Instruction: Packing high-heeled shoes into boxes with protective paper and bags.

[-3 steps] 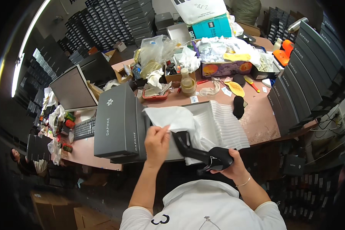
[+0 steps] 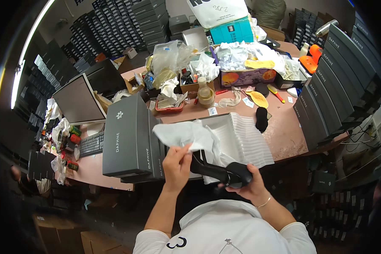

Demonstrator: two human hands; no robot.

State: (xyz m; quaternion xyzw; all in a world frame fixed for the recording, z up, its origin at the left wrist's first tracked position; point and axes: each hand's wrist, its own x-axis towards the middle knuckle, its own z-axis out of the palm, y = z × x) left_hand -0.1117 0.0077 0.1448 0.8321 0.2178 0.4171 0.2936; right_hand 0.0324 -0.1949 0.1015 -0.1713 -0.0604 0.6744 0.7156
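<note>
A black shoe (image 2: 237, 174) with a strap rests in my right hand (image 2: 255, 186), whose fingers are closed round its rounded end. The shoe's other end stretches left toward my left hand (image 2: 176, 167). That hand pinches a thin white sheet (image 2: 178, 134), which looks like tissue paper or a soft bag and partly covers the shoe's far end. Behind both hands lies an open shoe box (image 2: 218, 121) with a pale inside. White ribbed foam wrap (image 2: 254, 142) spreads over its right side, and more white wrapping (image 2: 218, 146) lies in it.
Grey shoe boxes (image 2: 125, 139) stand left of the open box, beside a keyboard (image 2: 92, 144) and monitor (image 2: 79, 99). A tall box stack (image 2: 321, 89) rises at the right. Along the back are a jar (image 2: 205, 95), a paper-filled carton (image 2: 247, 78) and a black pad (image 2: 261, 119).
My left hand has moved slightly down and right with the white sheet, which now hangs more to the left. The shoe in my right hand has shifted slightly left.
</note>
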